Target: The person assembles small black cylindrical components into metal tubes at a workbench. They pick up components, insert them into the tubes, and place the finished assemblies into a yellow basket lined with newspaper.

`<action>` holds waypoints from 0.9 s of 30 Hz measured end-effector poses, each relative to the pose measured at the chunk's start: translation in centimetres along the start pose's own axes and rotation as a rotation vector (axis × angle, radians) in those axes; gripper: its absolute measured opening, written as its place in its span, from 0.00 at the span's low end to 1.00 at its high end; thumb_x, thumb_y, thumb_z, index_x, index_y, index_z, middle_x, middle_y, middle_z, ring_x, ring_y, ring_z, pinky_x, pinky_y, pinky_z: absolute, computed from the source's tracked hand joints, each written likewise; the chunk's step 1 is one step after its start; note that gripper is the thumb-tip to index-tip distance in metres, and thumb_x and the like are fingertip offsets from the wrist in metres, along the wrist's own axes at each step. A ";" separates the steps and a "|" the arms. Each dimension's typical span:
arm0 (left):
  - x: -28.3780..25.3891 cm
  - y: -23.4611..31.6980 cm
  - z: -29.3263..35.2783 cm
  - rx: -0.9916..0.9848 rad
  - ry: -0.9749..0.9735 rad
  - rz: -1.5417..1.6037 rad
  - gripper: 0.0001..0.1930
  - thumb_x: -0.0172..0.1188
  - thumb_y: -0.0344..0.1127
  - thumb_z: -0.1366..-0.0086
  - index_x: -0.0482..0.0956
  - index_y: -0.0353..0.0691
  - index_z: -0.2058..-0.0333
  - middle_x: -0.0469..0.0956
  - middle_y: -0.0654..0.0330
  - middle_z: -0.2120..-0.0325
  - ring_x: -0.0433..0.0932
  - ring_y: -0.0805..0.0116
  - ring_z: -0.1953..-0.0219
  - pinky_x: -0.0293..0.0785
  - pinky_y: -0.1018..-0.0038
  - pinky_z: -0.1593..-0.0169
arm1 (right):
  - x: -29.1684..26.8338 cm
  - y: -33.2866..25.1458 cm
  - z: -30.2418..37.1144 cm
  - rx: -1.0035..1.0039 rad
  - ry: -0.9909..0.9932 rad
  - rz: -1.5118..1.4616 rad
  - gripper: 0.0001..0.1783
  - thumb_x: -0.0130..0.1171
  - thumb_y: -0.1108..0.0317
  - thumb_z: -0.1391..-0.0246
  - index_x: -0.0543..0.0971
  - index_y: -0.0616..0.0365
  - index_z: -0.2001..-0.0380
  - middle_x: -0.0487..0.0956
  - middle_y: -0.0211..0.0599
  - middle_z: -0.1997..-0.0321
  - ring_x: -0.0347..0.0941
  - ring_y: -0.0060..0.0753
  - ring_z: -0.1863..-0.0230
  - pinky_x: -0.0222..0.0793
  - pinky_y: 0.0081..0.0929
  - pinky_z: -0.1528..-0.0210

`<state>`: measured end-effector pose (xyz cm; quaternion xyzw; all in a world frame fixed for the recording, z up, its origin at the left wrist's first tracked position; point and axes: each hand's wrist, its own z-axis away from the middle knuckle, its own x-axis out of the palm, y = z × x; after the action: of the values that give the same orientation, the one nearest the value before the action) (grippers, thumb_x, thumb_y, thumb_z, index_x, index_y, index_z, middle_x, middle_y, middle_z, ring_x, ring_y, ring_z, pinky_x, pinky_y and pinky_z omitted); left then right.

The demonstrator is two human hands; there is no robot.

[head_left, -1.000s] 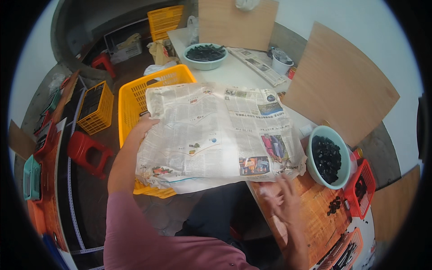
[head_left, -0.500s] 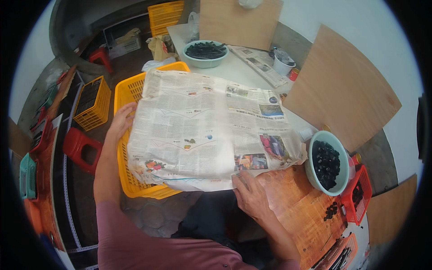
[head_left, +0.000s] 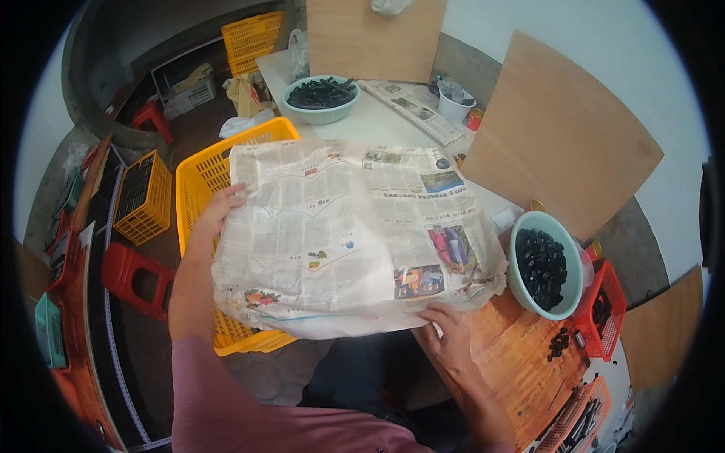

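A large crumpled newspaper sheet (head_left: 317, 226) spreads across the middle. It lies partly over the yellow plastic crate (head_left: 198, 181) on the left and partly over the wooden tabletop (head_left: 521, 355) on the right. My left hand (head_left: 215, 215) grips the sheet's left edge, its fingertips on top near the upper left corner; the thumb is hidden. At the front edge, right of the middle, my right hand (head_left: 447, 337) pinches the paper with bent fingers. The sheet hides most of the crate's inside.
A pale green basin of black pieces (head_left: 542, 264) stands by the sheet's right edge, beside a red basket (head_left: 602, 317). Another basin (head_left: 321, 102) sits at the back near a folded newspaper (head_left: 415, 109). A red stool (head_left: 138, 281) and a filled yellow crate (head_left: 143, 198) are left.
The view has shifted slightly. My left hand has its fingers further over the sheet's left edge, and my right hand has slid right along the front edge. The paper's front hangs a little lower.
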<state>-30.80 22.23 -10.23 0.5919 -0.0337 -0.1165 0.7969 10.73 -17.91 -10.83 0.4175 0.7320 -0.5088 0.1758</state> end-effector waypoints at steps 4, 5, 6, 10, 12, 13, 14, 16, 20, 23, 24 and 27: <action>-0.2 3.7 2.9 0.227 0.092 0.069 0.36 0.56 0.15 0.39 0.66 0.39 0.31 0.75 0.49 0.43 0.81 0.63 0.51 0.81 0.72 0.49 | -0.6 0.2 -2.8 -0.169 0.101 0.074 0.20 0.66 0.82 0.54 0.83 0.56 0.55 0.80 0.49 0.46 0.80 0.54 0.51 0.78 0.40 0.50; -1.2 4.5 4.1 0.242 0.118 0.059 0.36 0.55 0.14 0.40 0.66 0.39 0.31 0.74 0.49 0.42 0.81 0.63 0.51 0.81 0.73 0.50 | -0.6 -0.8 -3.7 -0.212 0.120 0.088 0.20 0.66 0.82 0.54 0.83 0.56 0.55 0.80 0.49 0.46 0.80 0.54 0.51 0.78 0.39 0.51; -2.4 4.9 4.8 0.258 0.145 0.050 0.37 0.55 0.14 0.40 0.65 0.39 0.30 0.74 0.49 0.42 0.81 0.63 0.51 0.81 0.73 0.50 | -0.3 -1.5 -4.7 -0.258 0.138 0.102 0.20 0.66 0.82 0.54 0.83 0.55 0.56 0.80 0.49 0.45 0.80 0.54 0.51 0.78 0.39 0.51; -8.3 2.5 5.2 0.283 0.429 -0.372 0.39 0.57 0.15 0.44 0.62 0.32 0.30 0.73 0.47 0.39 0.77 0.58 0.43 0.75 0.71 0.42 | 2.5 -3.4 -8.6 -0.355 0.105 0.049 0.21 0.68 0.81 0.55 0.82 0.55 0.55 0.78 0.49 0.42 0.80 0.52 0.53 0.78 0.40 0.54; -10.7 1.1 4.7 0.293 0.465 -0.787 0.40 0.60 0.19 0.46 0.63 0.28 0.32 0.72 0.41 0.39 0.72 0.50 0.37 0.68 0.68 0.35 | 4.0 -3.7 -9.8 -0.368 0.052 0.047 0.17 0.67 0.79 0.54 0.81 0.56 0.58 0.78 0.47 0.44 0.79 0.51 0.55 0.77 0.40 0.54; -10.0 1.0 4.4 0.264 0.459 -0.873 0.39 0.60 0.19 0.47 0.64 0.28 0.33 0.71 0.40 0.39 0.72 0.48 0.37 0.67 0.68 0.34 | 4.4 -3.6 -10.0 -0.348 0.014 0.052 0.16 0.67 0.79 0.53 0.81 0.56 0.58 0.78 0.46 0.46 0.79 0.52 0.56 0.77 0.41 0.54; -9.8 1.1 4.6 0.232 0.462 -0.961 0.39 0.60 0.19 0.47 0.65 0.27 0.33 0.71 0.39 0.39 0.71 0.46 0.36 0.67 0.67 0.34 | 5.0 -3.6 -10.2 -0.336 -0.024 0.049 0.15 0.67 0.78 0.53 0.81 0.57 0.59 0.78 0.46 0.47 0.78 0.52 0.56 0.77 0.41 0.54; -10.7 -0.8 2.7 0.170 0.487 -1.104 0.37 0.61 0.22 0.45 0.67 0.30 0.34 0.70 0.40 0.39 0.69 0.45 0.35 0.66 0.66 0.33 | 6.3 -2.8 -10.7 -0.323 -0.095 0.045 0.13 0.65 0.77 0.51 0.82 0.57 0.59 0.78 0.46 0.50 0.78 0.52 0.58 0.76 0.43 0.54; -7.2 -0.2 1.5 0.024 0.392 -1.156 0.30 0.56 0.19 0.41 0.71 0.33 0.38 0.69 0.38 0.40 0.70 0.41 0.37 0.69 0.60 0.34 | 7.1 -2.6 -11.4 -0.346 -0.140 0.075 0.12 0.60 0.76 0.49 0.82 0.58 0.59 0.77 0.47 0.53 0.77 0.54 0.59 0.75 0.45 0.55; -7.2 -0.3 1.2 0.036 0.363 -1.203 0.25 0.52 0.21 0.36 0.73 0.35 0.39 0.68 0.37 0.40 0.71 0.42 0.38 0.71 0.59 0.36 | 7.2 -3.6 -11.5 -0.398 -0.122 0.105 0.12 0.58 0.77 0.51 0.82 0.60 0.61 0.77 0.48 0.53 0.76 0.52 0.61 0.75 0.43 0.55; -7.6 -0.8 0.9 0.000 0.348 -1.268 0.23 0.51 0.21 0.35 0.74 0.35 0.40 0.68 0.37 0.39 0.71 0.42 0.38 0.71 0.59 0.36 | 7.3 -3.9 -11.4 -0.424 -0.118 0.132 0.12 0.58 0.77 0.51 0.82 0.60 0.61 0.77 0.47 0.53 0.76 0.51 0.60 0.74 0.42 0.55; -9.0 -3.6 -0.6 -0.109 0.349 -1.469 0.20 0.50 0.23 0.32 0.75 0.33 0.42 0.66 0.39 0.36 0.73 0.41 0.39 0.72 0.58 0.37 | 7.6 -4.3 -11.2 -0.495 -0.132 0.193 0.12 0.59 0.76 0.54 0.82 0.61 0.63 0.77 0.46 0.52 0.75 0.48 0.57 0.73 0.39 0.54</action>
<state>-39.96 23.82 -13.11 0.4316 0.5020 -0.5236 0.5362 4.74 -5.21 -8.71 0.3956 0.7781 -0.3213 0.3673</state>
